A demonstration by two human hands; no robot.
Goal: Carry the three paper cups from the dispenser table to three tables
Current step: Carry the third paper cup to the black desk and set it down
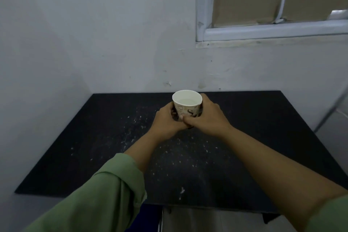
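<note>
Both hands, left hand (pixel 165 118) and right hand (pixel 206 114), wrapped around filled paper cup (pixel 187 105) at black table (pixel 254 137); squeezing or tilting likely to spill.

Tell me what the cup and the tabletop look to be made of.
Cup: paper, it seems; matte white inside, rolled rim, printed brown pattern outside. Tabletop: dark, smooth slab, dull sheen with pale specks, likely stone or laminate; cannot tell which.

Bare room: scuffed wall (pixel 131 43), boarded window (pixel 263 5).
</note>
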